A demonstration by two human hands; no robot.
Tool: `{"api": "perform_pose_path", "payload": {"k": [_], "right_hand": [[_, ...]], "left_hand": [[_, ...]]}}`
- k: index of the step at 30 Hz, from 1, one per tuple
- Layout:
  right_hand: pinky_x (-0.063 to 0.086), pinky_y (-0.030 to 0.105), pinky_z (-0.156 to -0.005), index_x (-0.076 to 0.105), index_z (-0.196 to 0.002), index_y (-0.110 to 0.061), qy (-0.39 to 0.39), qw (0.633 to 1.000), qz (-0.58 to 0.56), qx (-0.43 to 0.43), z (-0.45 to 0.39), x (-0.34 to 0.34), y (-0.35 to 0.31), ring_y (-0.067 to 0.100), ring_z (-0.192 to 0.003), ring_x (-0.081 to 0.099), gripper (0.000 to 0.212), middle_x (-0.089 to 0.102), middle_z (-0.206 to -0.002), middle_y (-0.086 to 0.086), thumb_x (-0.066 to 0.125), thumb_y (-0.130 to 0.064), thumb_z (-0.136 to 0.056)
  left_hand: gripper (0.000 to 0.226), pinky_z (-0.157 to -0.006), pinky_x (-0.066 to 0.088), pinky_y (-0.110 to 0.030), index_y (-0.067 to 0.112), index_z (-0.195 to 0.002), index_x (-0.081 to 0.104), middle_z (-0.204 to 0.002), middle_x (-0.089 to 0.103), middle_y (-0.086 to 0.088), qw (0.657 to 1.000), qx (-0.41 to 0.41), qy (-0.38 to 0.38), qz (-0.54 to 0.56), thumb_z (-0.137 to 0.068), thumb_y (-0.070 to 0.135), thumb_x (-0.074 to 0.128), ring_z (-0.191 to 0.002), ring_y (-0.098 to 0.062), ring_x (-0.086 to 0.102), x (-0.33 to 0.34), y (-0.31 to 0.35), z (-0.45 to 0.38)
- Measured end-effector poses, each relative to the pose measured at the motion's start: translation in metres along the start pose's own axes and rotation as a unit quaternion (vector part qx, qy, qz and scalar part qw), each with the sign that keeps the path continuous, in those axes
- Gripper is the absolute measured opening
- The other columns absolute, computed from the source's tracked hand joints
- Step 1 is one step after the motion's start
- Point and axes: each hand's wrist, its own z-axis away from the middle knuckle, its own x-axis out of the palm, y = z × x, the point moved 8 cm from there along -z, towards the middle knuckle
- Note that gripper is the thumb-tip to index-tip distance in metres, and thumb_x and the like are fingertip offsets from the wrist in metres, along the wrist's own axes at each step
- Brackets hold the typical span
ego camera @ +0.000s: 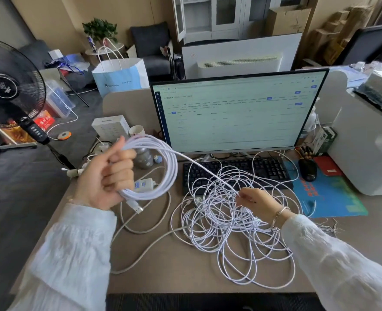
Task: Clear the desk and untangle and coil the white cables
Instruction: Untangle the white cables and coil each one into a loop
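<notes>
My left hand (105, 176) is raised above the desk's left side and grips a coil of white cable (163, 167) of several loops, with a USB plug (136, 206) dangling below it. One taut strand runs from the coil down to my right hand (256, 204), which pinches it over a big tangled heap of thin white cable (230, 232) lying on the desk in front of the keyboard. A thicker grey-white cable (145, 230) loops on the desk under the coil.
Behind the tangle sit a black keyboard (264, 169) and a monitor (237, 115). A black mouse (308, 169) rests on a blue mat at right, beside a white machine (365, 153). A cup, a white box and a bottle stand back left. A black fan (8, 86) stands left of the desk.
</notes>
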Motion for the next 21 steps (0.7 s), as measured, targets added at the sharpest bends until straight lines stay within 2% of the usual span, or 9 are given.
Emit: {"api": "perform_pose_path", "payload": {"k": [3, 6, 8, 9, 11, 13, 16, 18, 21], "right_hand": [[0.039, 0.005, -0.054, 0.059, -0.084, -0.021, 0.086, 0.995, -0.047, 0.013, 0.002, -0.018, -0.001, -0.010, -0.054, 0.058, 0.011, 0.073, -0.073, -0.003, 0.062, -0.014, -0.093], [0.042, 0.008, -0.049, 0.054, -0.089, -0.014, 0.138, 0.986, -0.093, -0.004, 0.010, -0.034, -0.024, -0.001, -0.047, 0.060, 0.010, 0.069, -0.062, -0.007, 0.064, -0.012, -0.090], [0.047, 0.015, -0.048, 0.056, -0.087, -0.012, 0.134, 0.986, -0.099, -0.020, 0.015, -0.038, -0.046, 0.006, -0.046, 0.061, 0.008, 0.069, -0.062, -0.006, 0.064, -0.011, -0.090], [0.050, 0.018, -0.049, 0.059, -0.086, -0.013, 0.129, 0.987, -0.093, -0.034, 0.018, -0.038, -0.060, 0.009, -0.048, 0.062, 0.006, 0.069, -0.064, -0.005, 0.063, -0.010, -0.091], [0.051, 0.014, -0.056, 0.065, -0.090, -0.014, 0.120, 0.989, -0.055, -0.074, 0.028, -0.040, -0.088, 0.005, -0.055, 0.062, 0.003, 0.069, -0.070, -0.006, 0.063, -0.013, -0.091], [0.048, 0.009, -0.062, 0.069, -0.093, -0.014, 0.107, 0.986, -0.025, -0.126, 0.041, -0.041, -0.118, -0.002, -0.062, 0.058, 0.006, 0.067, -0.077, -0.008, 0.065, -0.015, -0.089], [0.045, 0.008, -0.067, 0.072, -0.090, -0.014, 0.082, 0.975, -0.012, -0.204, 0.057, -0.046, -0.153, -0.004, -0.067, 0.055, 0.007, 0.064, -0.085, -0.007, 0.067, -0.010, -0.086], [0.047, 0.011, -0.069, 0.072, -0.090, -0.014, 0.063, 0.969, -0.002, -0.238, 0.065, -0.050, -0.167, -0.001, -0.070, 0.056, 0.007, 0.064, -0.086, -0.006, 0.067, -0.011, -0.086], [0.051, 0.022, -0.065, 0.070, -0.091, -0.021, 0.068, 0.962, 0.034, -0.263, 0.074, -0.057, -0.182, 0.002, -0.070, 0.057, 0.011, 0.063, -0.088, -0.013, 0.060, -0.022, -0.089]], "left_hand": [[0.057, -0.042, 0.020, -0.023, 0.009, -0.079, 0.050, -0.047, 0.023, 0.006, 1.000, 0.018, -0.011, -0.003, -0.105, 0.049, 0.018, -0.038, -0.009, 0.019, -0.001, 0.012, 0.009], [0.056, -0.041, 0.022, -0.024, 0.009, -0.078, 0.052, -0.048, 0.022, 0.006, 0.998, 0.038, 0.026, -0.031, -0.106, 0.046, 0.021, -0.038, -0.009, 0.019, -0.014, 0.008, 0.006], [0.051, -0.036, 0.022, -0.022, 0.015, -0.066, 0.049, -0.045, 0.019, 0.008, 0.984, 0.087, 0.132, -0.078, -0.104, 0.043, 0.032, -0.035, -0.007, 0.015, -0.027, 0.004, 0.001], [0.049, -0.032, 0.018, -0.020, 0.018, -0.059, 0.044, -0.045, 0.014, 0.009, 0.964, 0.121, 0.207, -0.111, -0.102, 0.042, 0.037, -0.035, -0.006, 0.011, -0.033, 0.005, 0.001], [0.048, -0.030, 0.011, -0.017, 0.021, -0.054, 0.038, -0.043, 0.010, 0.010, 0.932, 0.163, 0.286, -0.151, -0.097, 0.041, 0.042, -0.034, -0.006, 0.005, -0.038, 0.002, -0.003], [0.046, -0.029, 0.012, -0.017, 0.020, -0.054, 0.038, -0.038, 0.016, 0.010, 0.926, 0.160, 0.303, -0.158, -0.094, 0.041, 0.044, -0.030, -0.005, 0.008, -0.044, -0.004, -0.012], [0.046, -0.028, 0.014, -0.017, 0.019, -0.054, 0.039, -0.037, 0.022, 0.008, 0.912, 0.142, 0.325, -0.207, -0.092, 0.043, 0.046, -0.027, -0.003, 0.018, -0.051, -0.007, -0.019], [0.047, -0.029, 0.013, -0.016, 0.019, -0.054, 0.038, -0.038, 0.021, 0.008, 0.898, 0.137, 0.337, -0.249, -0.094, 0.044, 0.044, -0.027, -0.004, 0.017, -0.051, -0.007, -0.021], [0.046, -0.030, 0.016, -0.015, 0.018, -0.057, 0.035, -0.039, 0.021, 0.006, 0.876, 0.140, 0.358, -0.291, -0.092, 0.045, 0.045, -0.029, -0.005, 0.018, -0.048, -0.005, -0.024]]}}
